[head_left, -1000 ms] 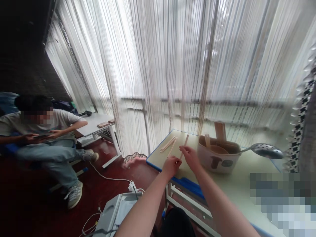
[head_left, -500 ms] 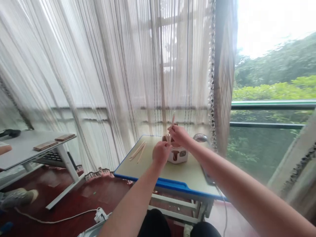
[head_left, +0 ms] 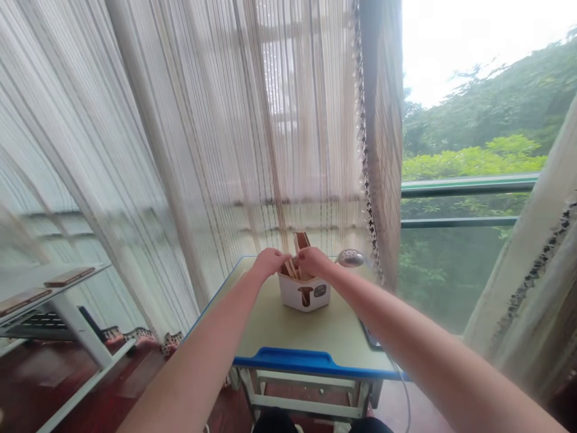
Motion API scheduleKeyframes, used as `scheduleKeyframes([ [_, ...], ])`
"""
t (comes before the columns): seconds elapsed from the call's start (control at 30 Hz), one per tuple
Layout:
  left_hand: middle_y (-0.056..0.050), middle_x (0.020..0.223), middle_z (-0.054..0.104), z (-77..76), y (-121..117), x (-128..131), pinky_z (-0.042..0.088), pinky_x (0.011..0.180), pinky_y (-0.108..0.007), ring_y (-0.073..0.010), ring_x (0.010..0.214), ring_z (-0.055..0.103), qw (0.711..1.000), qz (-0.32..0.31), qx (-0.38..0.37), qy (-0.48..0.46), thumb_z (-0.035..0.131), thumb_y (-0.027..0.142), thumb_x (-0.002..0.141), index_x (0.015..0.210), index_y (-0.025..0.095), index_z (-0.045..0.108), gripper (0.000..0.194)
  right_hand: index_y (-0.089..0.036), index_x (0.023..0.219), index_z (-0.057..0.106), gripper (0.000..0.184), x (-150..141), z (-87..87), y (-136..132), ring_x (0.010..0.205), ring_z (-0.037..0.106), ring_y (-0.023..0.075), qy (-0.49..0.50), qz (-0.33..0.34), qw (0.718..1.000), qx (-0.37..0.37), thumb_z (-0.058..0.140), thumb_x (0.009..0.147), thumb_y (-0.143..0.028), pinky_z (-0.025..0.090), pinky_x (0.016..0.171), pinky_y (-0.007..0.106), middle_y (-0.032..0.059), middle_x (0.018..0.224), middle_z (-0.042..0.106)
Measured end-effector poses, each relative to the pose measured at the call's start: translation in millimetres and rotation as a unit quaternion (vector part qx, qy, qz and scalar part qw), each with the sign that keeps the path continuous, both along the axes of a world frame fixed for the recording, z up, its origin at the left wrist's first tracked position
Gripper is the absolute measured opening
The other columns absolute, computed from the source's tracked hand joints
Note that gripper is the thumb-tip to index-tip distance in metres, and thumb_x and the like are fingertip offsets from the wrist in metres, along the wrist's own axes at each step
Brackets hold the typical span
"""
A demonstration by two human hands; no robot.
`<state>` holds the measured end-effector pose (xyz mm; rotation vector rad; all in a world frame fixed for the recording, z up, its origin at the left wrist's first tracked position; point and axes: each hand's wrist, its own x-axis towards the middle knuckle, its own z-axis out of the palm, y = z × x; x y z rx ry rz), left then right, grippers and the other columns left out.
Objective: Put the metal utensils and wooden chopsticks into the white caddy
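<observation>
A white holder (head_left: 293, 299) with a brown inside and a T-shaped cutout in its front stands on the desk. Pale wooden chopsticks (head_left: 293, 270) lean in it, and a brown flat wooden piece (head_left: 303, 240) rises at its back. My left hand (head_left: 269, 262) is at the holder's left rim, fingertips pinched on chopsticks. Over the opening, my right hand (head_left: 314, 261) is closed around a thin upright chopstick (head_left: 296, 243); its fingers partly hide the grip. Beyond my right wrist is a metal slotted ladle (head_left: 350, 258).
The cream desk (head_left: 274, 334) has a blue front edge with a pen groove. A dark flat device (head_left: 370, 334) with a cable lies at its right side. At left, another table (head_left: 97, 273) carries brown slabs (head_left: 70, 276). Sheer curtains (head_left: 216, 150) hang close behind the desk.
My view has turned slightly right. The right hand has come down, bringing its chopstick lower into the holder. My left hand has shifted from the holder's front to its left rim.
</observation>
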<state>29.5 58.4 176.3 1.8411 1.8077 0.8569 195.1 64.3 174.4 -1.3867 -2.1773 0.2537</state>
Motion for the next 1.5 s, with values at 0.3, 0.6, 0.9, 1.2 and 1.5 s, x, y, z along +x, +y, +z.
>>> scheduleKeyframes([
  [0.3,-0.008,0.066,0.066,4.4,9.0,0.4,0.048,0.050,-0.023,-0.0172,0.062,0.064,0.992,-0.041,-0.059,-0.106,0.061,0.037,0.071,0.069,0.011,0.062,0.026,-0.021,0.053,0.066,0.017,4.6,-24.5,19.4,0.046,0.049,0.0158,-0.025,0.047,0.997,-0.062,0.065,0.065,-0.033,0.033,0.050,0.030,0.0033,0.048,0.056],
  [0.6,-0.008,0.073,0.065,12.4,1.3,-4.0,0.053,0.056,-0.028,-0.0164,0.065,0.063,0.981,-0.032,-0.011,-0.190,0.066,0.035,0.068,0.079,0.009,0.063,0.029,-0.022,0.059,0.069,0.009,6.4,-32.6,18.2,0.047,0.050,0.0158,0.019,0.075,0.992,-0.098,0.065,0.062,-0.029,0.037,0.048,0.030,0.0026,0.051,0.059],
  [0.9,-0.007,0.068,0.064,18.5,1.2,6.1,0.054,0.059,-0.028,-0.0147,0.060,0.062,0.972,-0.029,-0.062,-0.227,0.065,0.039,0.071,0.078,0.009,0.062,0.031,-0.020,0.067,0.070,0.012,10.3,-26.1,15.8,0.047,0.054,0.0120,0.066,0.070,0.988,-0.121,0.061,0.068,-0.028,0.037,0.045,0.022,0.0008,0.053,0.062],
  [1.2,-0.009,0.077,0.065,18.9,0.4,4.5,0.054,0.057,-0.030,-0.0168,0.064,0.062,0.977,-0.047,-0.045,-0.203,0.065,0.054,0.064,0.079,0.010,0.063,0.047,-0.017,0.074,0.069,0.014,4.7,-37.9,22.0,0.055,0.058,0.0130,0.068,0.080,0.979,-0.175,0.059,0.073,-0.027,0.043,0.051,0.022,0.0042,0.065,0.066],
  [1.5,-0.011,0.081,0.066,19.0,7.0,2.7,0.054,0.057,-0.027,-0.0174,0.067,0.063,0.989,-0.067,-0.021,-0.134,0.071,0.025,0.063,0.092,0.006,0.063,0.036,-0.020,0.072,0.071,0.012,5.6,-32.5,23.2,0.057,0.058,0.0128,0.045,0.048,0.993,-0.094,0.062,0.068,-0.027,0.037,0.050,0.021,0.0025,0.064,0.066],
])
